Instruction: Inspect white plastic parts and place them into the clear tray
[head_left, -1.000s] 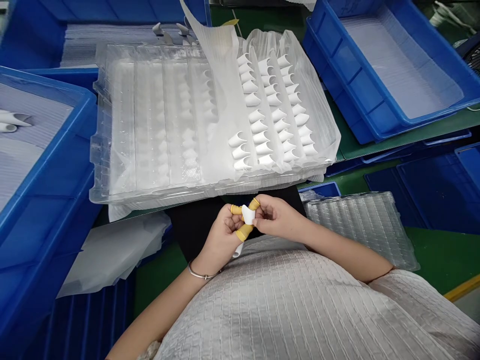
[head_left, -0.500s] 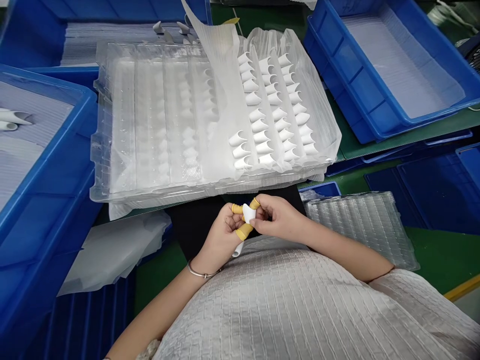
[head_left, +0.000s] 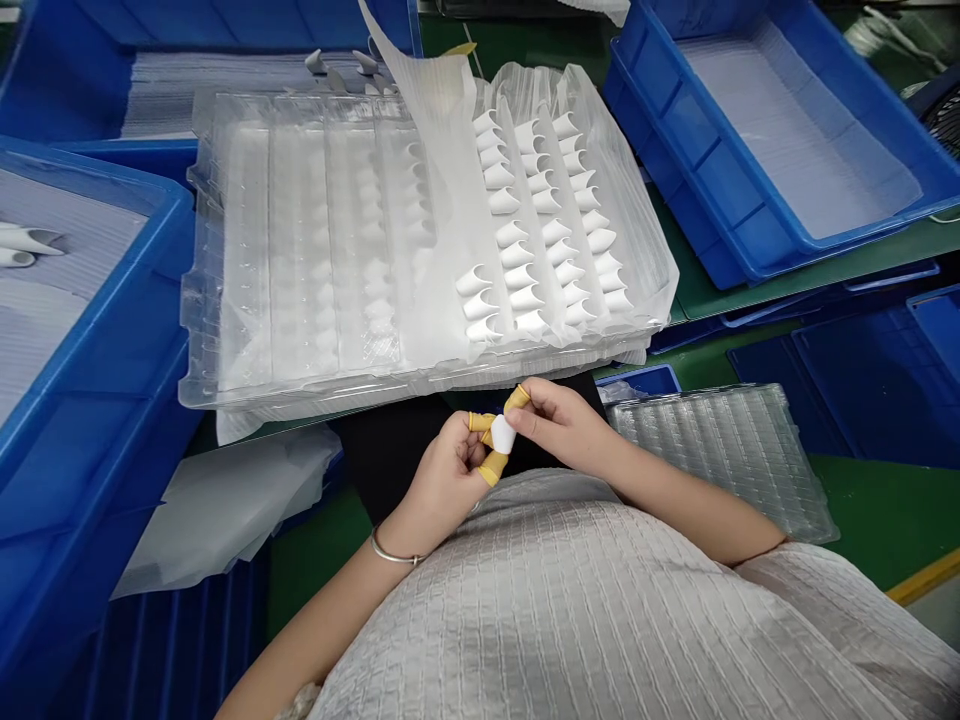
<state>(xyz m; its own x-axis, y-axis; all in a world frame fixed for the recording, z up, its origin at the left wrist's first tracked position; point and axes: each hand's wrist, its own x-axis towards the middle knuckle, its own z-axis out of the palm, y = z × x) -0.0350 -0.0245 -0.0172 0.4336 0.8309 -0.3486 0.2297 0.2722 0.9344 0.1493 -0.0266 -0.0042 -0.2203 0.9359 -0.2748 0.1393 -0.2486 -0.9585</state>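
Note:
Between both hands, close to my body, is a small white curved plastic piece. My left hand pinches it from the left, with yellow finger cots on the thumb and fingers. My right hand, also with a yellow cot on a fingertip, grips its upper right edge between thumb and finger. Just beyond the hands lies a clear plastic tray covered partly by a white foam sheet. On the tray's right half, similar white tubular pieces with slanted, scooped ends stand in rows.
Blue bins stand at the left, back left and right. A few white pieces lie in the left bin. An unfilled clear tray rests low at the right; thin white sheets hang at lower left.
The white piece has turned in my fingers and shifted slightly right. My right-hand fingers have moved up to its upper edge. The white tube end below my left hand is now mostly hidden.

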